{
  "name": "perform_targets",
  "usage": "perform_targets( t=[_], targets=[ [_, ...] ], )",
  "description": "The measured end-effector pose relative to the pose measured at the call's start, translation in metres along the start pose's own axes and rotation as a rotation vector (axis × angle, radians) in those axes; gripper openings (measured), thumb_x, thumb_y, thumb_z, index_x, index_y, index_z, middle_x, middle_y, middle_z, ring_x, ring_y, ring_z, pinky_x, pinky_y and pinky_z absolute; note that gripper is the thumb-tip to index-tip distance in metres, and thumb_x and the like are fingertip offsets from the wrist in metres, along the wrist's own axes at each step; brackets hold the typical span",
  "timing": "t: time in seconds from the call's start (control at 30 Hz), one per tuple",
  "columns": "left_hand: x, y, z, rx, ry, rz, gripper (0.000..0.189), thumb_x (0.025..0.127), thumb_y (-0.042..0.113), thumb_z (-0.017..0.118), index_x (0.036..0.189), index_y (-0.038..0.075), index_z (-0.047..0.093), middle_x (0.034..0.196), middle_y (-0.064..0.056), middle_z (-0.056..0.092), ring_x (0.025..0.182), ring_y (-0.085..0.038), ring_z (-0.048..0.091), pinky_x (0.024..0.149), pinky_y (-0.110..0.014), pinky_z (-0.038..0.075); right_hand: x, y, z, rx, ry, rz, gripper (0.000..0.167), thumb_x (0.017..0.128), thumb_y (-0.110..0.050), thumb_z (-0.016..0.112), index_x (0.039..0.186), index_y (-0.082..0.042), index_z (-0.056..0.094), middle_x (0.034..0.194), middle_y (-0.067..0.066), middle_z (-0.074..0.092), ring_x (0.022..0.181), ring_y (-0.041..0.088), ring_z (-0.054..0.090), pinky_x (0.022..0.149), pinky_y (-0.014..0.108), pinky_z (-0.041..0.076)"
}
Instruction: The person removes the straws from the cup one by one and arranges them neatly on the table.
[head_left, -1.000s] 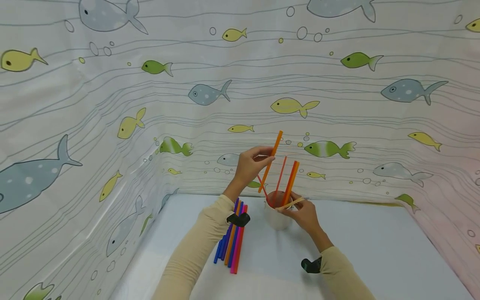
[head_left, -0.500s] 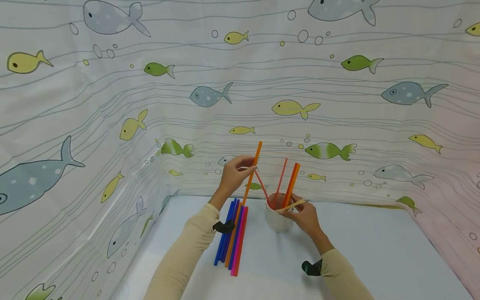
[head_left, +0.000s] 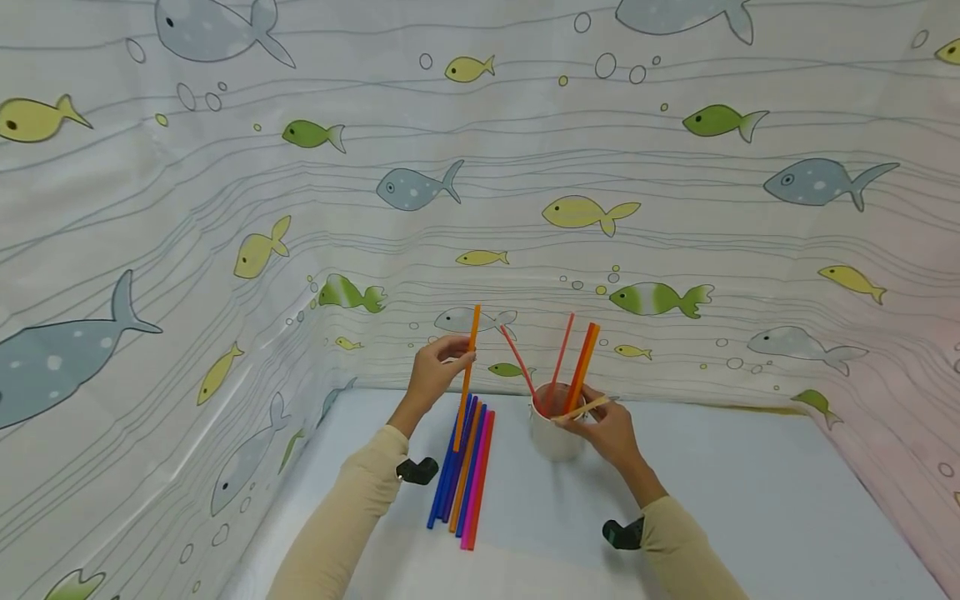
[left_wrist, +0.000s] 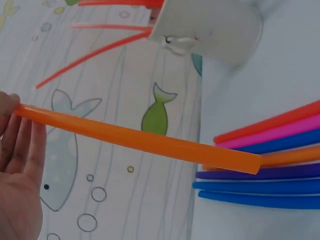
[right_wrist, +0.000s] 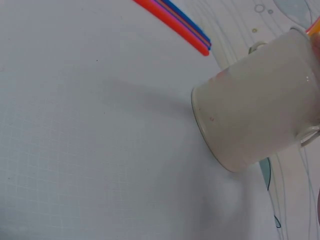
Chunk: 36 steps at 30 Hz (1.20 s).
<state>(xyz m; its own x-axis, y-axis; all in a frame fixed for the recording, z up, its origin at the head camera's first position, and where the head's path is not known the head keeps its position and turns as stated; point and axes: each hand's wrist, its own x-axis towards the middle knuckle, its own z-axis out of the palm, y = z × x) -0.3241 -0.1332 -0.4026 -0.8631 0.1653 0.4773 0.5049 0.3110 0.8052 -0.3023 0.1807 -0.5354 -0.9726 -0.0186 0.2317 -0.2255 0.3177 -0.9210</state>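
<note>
My left hand [head_left: 435,373] pinches an orange straw [head_left: 467,375] near its upper part. The straw slants down, its lower end over a row of straws [head_left: 465,483] on the white table. In the left wrist view, the fingers [left_wrist: 12,145] grip one end of the orange straw [left_wrist: 145,140]. My right hand [head_left: 611,432] holds the small white bucket [head_left: 555,442] at its rim, by a tan handle grip [head_left: 581,410]. Two thin red straws [head_left: 558,354] and a thicker red and orange pair [head_left: 583,362] stand in the bucket. The right hand is mostly outside the right wrist view.
The row has blue, purple, orange, pink and red straws side by side, left of the bucket. A fish-patterned sheet [head_left: 675,242] hangs behind and at both sides of the white table [head_left: 750,500].
My left hand has moved left and down with the orange straw, from beside the bucket to above the row's left side. My right hand and the bucket have stayed put.
</note>
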Motion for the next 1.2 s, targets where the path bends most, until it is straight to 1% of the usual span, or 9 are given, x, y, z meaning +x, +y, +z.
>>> perform_targets(
  t=[0.1, 0.17, 0.27, 0.4, 0.57, 0.63, 0.67, 0.9, 1.2],
  targets=[
    [-0.005, -0.022, -0.003, 0.014, 0.024, -0.036, 0.028, 0.088, 0.004, 0.071, 0.115, -0.003, 0.067, 0.104, -0.018, 0.07, 0.098, -0.033, 0.066, 0.088, -0.042, 0.055, 0.0, 0.0, 0.0, -0.007, 0.0, 0.0, 0.089, 0.07, -0.052, 0.083, 0.145, -0.019, 0.048, 0.141, 0.008, 0.053, 0.129, 0.032, 0.05, 0.098, 0.042, 0.047],
    [-0.01, -0.041, -0.004, 0.022, 0.04, -0.08, 0.027, 0.088, 0.008, 0.072, 0.114, 0.0, 0.069, 0.102, -0.014, 0.071, 0.097, -0.029, 0.067, 0.089, -0.043, 0.054, 0.0, -0.001, 0.0, -0.009, -0.004, -0.003, 0.089, 0.07, -0.051, 0.083, 0.145, -0.017, 0.048, 0.141, 0.009, 0.053, 0.128, 0.033, 0.051, 0.098, 0.042, 0.047],
    [-0.021, -0.067, -0.007, 0.034, 0.048, -0.162, 0.028, 0.089, 0.016, 0.073, 0.115, 0.006, 0.07, 0.102, -0.008, 0.072, 0.096, -0.021, 0.067, 0.088, -0.036, 0.054, 0.0, -0.002, -0.001, -0.012, -0.003, -0.007, 0.089, 0.07, -0.051, 0.084, 0.145, -0.017, 0.049, 0.141, 0.008, 0.053, 0.128, 0.032, 0.051, 0.098, 0.042, 0.046],
    [-0.035, -0.087, -0.011, 0.007, 0.044, -0.238, 0.029, 0.089, 0.02, 0.073, 0.116, 0.008, 0.07, 0.103, -0.007, 0.071, 0.094, -0.018, 0.068, 0.08, -0.027, 0.056, 0.001, -0.003, -0.002, -0.016, -0.002, -0.011, 0.089, 0.07, -0.051, 0.083, 0.145, -0.018, 0.049, 0.14, 0.008, 0.054, 0.128, 0.031, 0.051, 0.099, 0.042, 0.046],
    [-0.047, -0.095, -0.015, -0.029, 0.04, -0.297, 0.03, 0.09, 0.016, 0.072, 0.118, 0.004, 0.069, 0.105, -0.014, 0.07, 0.092, -0.025, 0.069, 0.078, -0.031, 0.058, 0.002, -0.002, -0.002, -0.005, -0.002, -0.006, 0.088, 0.07, -0.05, 0.084, 0.144, -0.019, 0.049, 0.14, 0.007, 0.054, 0.129, 0.031, 0.051, 0.099, 0.043, 0.046],
    [-0.051, -0.099, -0.016, -0.01, 0.042, -0.321, 0.031, 0.091, 0.016, 0.071, 0.119, 0.002, 0.068, 0.105, -0.016, 0.07, 0.092, -0.025, 0.069, 0.078, -0.032, 0.058, 0.002, -0.001, -0.001, -0.003, -0.002, -0.005, 0.087, 0.07, -0.05, 0.084, 0.144, -0.019, 0.049, 0.14, 0.007, 0.054, 0.129, 0.03, 0.051, 0.099, 0.042, 0.046],
    [-0.053, -0.106, -0.015, -0.005, 0.05, -0.325, 0.031, 0.091, 0.018, 0.071, 0.118, 0.003, 0.069, 0.105, -0.015, 0.07, 0.091, -0.024, 0.07, 0.078, -0.031, 0.058, 0.002, -0.001, 0.0, -0.003, -0.001, -0.004, 0.086, 0.071, -0.049, 0.084, 0.144, -0.02, 0.049, 0.14, 0.006, 0.054, 0.129, 0.03, 0.05, 0.099, 0.041, 0.046],
    [-0.065, -0.124, -0.015, -0.01, 0.05, -0.376, 0.032, 0.09, 0.015, 0.072, 0.117, -0.001, 0.068, 0.103, -0.016, 0.07, 0.09, -0.025, 0.07, 0.076, -0.031, 0.059, 0.001, -0.001, 0.0, 0.004, 0.001, -0.014, 0.086, 0.071, -0.048, 0.084, 0.144, -0.018, 0.049, 0.14, 0.008, 0.054, 0.129, 0.031, 0.05, 0.099, 0.042, 0.046],
    [-0.075, -0.136, -0.01, 0.057, 0.043, -0.372, 0.027, 0.088, 0.008, 0.073, 0.112, -0.003, 0.07, 0.095, -0.011, 0.071, 0.08, -0.017, 0.069, 0.069, -0.028, 0.059, 0.0, -0.006, -0.001, 0.006, 0.004, -0.001, 0.084, 0.072, -0.044, 0.085, 0.144, -0.017, 0.05, 0.14, 0.009, 0.054, 0.129, 0.032, 0.05, 0.099, 0.044, 0.045]
  ],
)
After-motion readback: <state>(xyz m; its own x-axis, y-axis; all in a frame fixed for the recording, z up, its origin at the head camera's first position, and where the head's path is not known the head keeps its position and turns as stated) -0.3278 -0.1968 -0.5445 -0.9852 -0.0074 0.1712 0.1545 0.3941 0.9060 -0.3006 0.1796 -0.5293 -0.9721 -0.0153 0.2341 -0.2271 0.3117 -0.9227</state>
